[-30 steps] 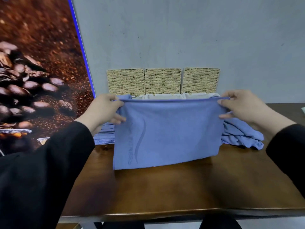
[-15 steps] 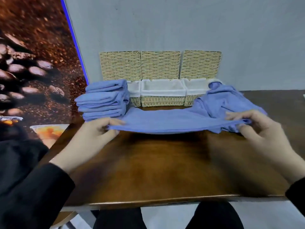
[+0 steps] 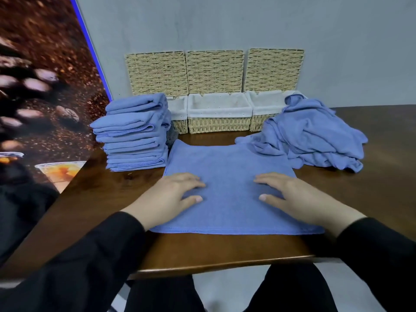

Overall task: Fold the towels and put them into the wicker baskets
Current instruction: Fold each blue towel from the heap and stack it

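Observation:
A blue towel (image 3: 229, 167) lies flat on the brown table (image 3: 225, 248) in front of me. My left hand (image 3: 171, 197) rests palm down on its left part, fingers straight. My right hand (image 3: 292, 197) presses flat on its right part. A stack of folded blue towels (image 3: 135, 134) stands at the left. A loose heap of unfolded blue towels (image 3: 315, 136) lies at the right. Three wicker baskets with white liners stand at the back: left (image 3: 179, 113), middle (image 3: 219, 115), right (image 3: 263, 109), their lids raised against the wall.
A grey wall is behind the baskets. A poster of coffee beans (image 3: 40, 86) leans along the table's left side. The table's front edge runs just above my lap.
The towel was held up by its top corners, then lowered. It now lies spread flat on the table, and both hands have let go and rest on it.

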Tool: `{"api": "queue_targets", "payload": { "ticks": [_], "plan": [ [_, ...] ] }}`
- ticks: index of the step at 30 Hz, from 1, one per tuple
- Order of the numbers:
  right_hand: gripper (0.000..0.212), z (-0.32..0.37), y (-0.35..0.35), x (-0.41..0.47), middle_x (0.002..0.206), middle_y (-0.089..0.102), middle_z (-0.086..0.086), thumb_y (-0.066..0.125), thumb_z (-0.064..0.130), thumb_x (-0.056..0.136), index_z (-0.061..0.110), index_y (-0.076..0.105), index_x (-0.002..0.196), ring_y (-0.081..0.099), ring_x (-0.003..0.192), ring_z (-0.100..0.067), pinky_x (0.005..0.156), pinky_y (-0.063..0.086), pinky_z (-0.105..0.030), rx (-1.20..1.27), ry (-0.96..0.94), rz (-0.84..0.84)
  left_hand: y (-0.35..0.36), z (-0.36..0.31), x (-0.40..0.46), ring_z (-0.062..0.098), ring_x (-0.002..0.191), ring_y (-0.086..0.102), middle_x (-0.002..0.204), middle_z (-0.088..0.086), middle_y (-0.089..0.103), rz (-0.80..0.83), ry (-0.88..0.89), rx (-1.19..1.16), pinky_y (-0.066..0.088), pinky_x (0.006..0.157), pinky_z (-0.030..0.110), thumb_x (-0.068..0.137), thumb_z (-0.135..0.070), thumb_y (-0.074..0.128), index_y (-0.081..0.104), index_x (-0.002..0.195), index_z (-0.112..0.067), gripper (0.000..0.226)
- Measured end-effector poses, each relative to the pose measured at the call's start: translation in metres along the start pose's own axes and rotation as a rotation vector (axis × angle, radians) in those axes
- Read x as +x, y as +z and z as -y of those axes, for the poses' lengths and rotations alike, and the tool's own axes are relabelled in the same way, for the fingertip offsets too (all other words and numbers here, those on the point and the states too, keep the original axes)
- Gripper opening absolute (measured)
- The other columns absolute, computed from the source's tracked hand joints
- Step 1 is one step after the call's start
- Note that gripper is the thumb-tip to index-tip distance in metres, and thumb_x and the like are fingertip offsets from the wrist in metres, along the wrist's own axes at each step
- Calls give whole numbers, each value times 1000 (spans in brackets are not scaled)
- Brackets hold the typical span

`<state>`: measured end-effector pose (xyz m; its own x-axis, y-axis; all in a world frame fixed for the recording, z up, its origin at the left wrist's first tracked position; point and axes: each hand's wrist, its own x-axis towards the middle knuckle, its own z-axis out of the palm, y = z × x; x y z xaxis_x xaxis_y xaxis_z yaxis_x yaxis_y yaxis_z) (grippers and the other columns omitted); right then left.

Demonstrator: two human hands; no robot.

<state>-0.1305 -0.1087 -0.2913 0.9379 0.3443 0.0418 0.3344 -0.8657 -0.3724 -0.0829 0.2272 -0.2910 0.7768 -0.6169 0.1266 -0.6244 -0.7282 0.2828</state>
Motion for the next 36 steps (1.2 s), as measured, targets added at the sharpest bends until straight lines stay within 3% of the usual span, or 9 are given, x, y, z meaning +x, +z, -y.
{"api": "queue_targets", "payload": {
  "ticks": [3,9,12,15,19,23,25,30,36],
  "plan": [
    [61,-9,5,0,162,19,29,52,60,95,41,39,152,8,150,9,126,10,-25,-13,-15,90,7,-4,-3,8,145,29,158,-17,32,132,-75,108,24,118,35,96,-67,39,44,147,-42,57],
    [47,-4,-18,-4,112,60,30,51,74,83,39,68,109,58,110,5,99,47,-28,66,-45,15,-23,-26,-8,1,98,58,107,-19,61,199,-34,163,51,85,34,94,-67,40,67,109,-38,43],
    [35,-10,-18,22,118,60,26,54,60,92,37,66,115,56,114,2,102,46,-32,19,-30,-42,-22,-26,17,7,119,54,130,-16,59,178,-35,124,45,102,35,98,-55,52,59,130,-38,37],
    [54,-24,-15,40,152,44,17,54,55,97,30,49,146,41,141,-8,116,31,-28,-45,112,42,1,-19,27,13,151,21,164,-8,25,178,-73,126,20,123,38,99,-60,42,33,154,-36,60],
    [59,-28,-5,33,162,31,13,52,49,101,25,41,154,25,151,-6,121,15,-22,-48,98,-2,24,-8,13,1,153,-6,167,-16,0,172,-108,85,-2,126,36,98,-68,24,17,159,-40,67],
    [29,9,-7,7,116,62,16,52,51,99,30,66,114,60,111,-6,97,46,-26,35,-175,-155,16,-15,10,6,148,27,159,-12,37,-4,-49,64,16,122,30,101,-57,41,52,141,-34,47],
    [24,30,-7,-10,100,58,18,55,53,98,31,64,98,59,98,-5,87,48,-28,48,-303,-49,10,-32,3,11,120,55,125,-13,61,-81,57,17,37,105,32,100,-50,49,62,113,-31,27],
    [49,46,6,-41,109,48,22,53,82,83,39,57,106,43,103,-2,93,35,-25,-143,-364,141,21,-81,-38,6,114,48,121,-17,49,53,199,-34,34,101,31,88,-70,52,57,109,-35,41],
    [37,54,12,-55,109,44,21,59,71,82,39,48,98,41,98,-5,88,31,-24,-268,-392,96,45,-87,-58,8,120,45,131,-17,42,-7,177,41,23,108,24,84,-67,57,49,112,-38,41]
  ]
}}
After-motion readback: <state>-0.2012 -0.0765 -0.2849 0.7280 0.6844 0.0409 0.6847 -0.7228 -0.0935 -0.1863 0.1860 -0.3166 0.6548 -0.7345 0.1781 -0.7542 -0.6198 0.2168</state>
